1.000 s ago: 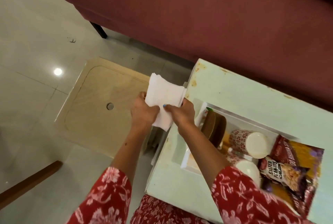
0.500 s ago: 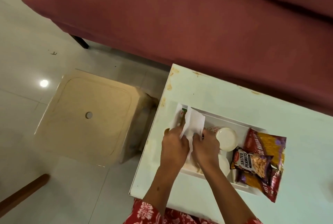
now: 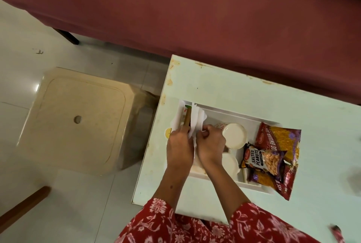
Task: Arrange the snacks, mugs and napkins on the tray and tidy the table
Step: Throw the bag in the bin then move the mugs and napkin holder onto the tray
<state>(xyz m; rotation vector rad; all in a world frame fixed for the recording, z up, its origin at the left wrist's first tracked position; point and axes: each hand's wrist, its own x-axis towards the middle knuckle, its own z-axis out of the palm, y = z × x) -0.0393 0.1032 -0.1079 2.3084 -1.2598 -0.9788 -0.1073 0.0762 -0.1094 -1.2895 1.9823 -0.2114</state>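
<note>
A white tray lies on the pale table. My left hand and my right hand both pinch a white napkin over the tray's left end, beside a brown and green upright item. Two patterned mugs lie in the tray: one just right of my right hand, the other partly hidden under my right wrist. A salted peanuts packet rests on a larger red and yellow snack bag at the tray's right end.
A beige plastic stool stands on the tiled floor left of the table. A maroon sofa runs along the table's far side. A small red wrapper lies at the table's near right corner. A wooden leg shows bottom left.
Both hands carried the napkin from above the stool's side rightwards and down into the tray's left end. The napkin now looks more crumpled between my fingers.
</note>
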